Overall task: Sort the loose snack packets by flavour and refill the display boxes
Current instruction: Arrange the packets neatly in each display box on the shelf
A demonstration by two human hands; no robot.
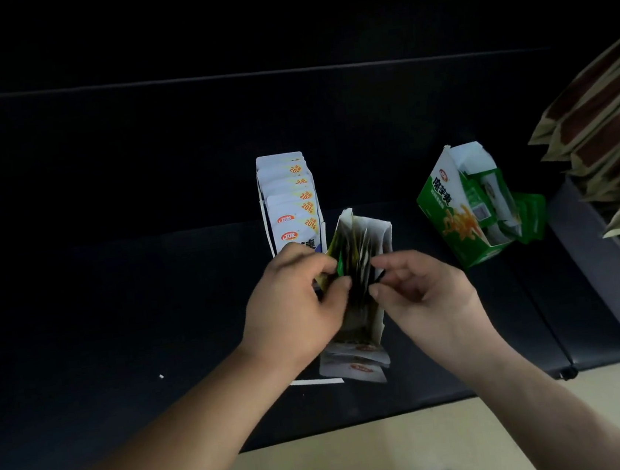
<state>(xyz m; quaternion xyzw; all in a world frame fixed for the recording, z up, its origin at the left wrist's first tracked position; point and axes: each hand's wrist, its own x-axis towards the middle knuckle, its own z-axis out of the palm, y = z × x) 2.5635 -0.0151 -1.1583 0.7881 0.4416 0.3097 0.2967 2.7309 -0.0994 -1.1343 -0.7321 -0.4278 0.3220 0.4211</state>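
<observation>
Left hand (293, 302) pinches a green packet (342, 268), right hand (423, 291) pinches the dark packets (362, 267) in their box (379, 232); next, we judge, it goes to the green box (456, 214) toward the counter's (114, 295) right edge.

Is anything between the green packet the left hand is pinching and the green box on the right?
Yes. The green packet sits among yellow packets in the middle box. That box's right wall and the right hand lie between it and the green box. Nothing else visible does.
</observation>
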